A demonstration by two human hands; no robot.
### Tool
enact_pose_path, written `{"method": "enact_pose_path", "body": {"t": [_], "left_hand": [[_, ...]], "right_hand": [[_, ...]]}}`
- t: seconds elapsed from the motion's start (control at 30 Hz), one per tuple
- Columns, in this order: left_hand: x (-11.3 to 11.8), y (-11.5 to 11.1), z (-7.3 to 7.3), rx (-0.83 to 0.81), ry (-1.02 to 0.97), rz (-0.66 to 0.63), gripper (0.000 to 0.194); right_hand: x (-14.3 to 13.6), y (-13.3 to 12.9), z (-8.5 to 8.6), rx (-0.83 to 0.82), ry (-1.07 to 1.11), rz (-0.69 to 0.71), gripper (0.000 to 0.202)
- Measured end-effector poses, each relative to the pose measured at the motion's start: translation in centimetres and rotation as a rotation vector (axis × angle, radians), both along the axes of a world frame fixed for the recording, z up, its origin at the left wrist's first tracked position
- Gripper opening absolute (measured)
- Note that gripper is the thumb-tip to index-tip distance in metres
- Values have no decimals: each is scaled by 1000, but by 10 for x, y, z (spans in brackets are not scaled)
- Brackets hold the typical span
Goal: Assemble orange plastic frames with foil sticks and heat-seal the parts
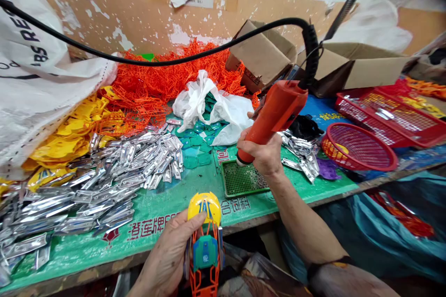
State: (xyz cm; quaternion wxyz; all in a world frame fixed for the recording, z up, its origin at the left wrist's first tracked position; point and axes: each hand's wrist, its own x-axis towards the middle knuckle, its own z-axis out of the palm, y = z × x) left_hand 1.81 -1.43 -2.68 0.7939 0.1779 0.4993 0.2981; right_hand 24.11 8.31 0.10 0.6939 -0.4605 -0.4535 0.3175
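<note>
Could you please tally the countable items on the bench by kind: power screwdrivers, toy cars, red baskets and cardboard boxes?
Orange power screwdriver, in right hand: 1
Toy car, in left hand: 1
Red baskets: 2
Cardboard boxes: 2
Total: 6

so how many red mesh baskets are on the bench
2. A round red basket sits at the right edge of the bench, and a rectangular red basket lies just behind it. More may be hidden under the piles or past the frame.

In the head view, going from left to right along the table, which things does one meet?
White sack → yellow plastic parts → silver pieces → green screw tray → round red basket.
</note>
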Motion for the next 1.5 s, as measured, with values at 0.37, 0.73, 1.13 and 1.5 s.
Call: {"method": "enact_pose_path", "body": {"t": [0.37,0.73,1.13,1.5], "left_hand": [[3,1,6,7,4,-10,40],[13,2,6,21,-3,17,33],[14,-5,9,30,-72,107,35],[13,-5,11,7,-79,137,32]], "right_hand": [[-2,1,0,-9,-30,11,22],[3,-9,16,55,55,30,15],[-54,-66,65,132,287,356,42],[-69,-68,49,118,258,421,53]]}}
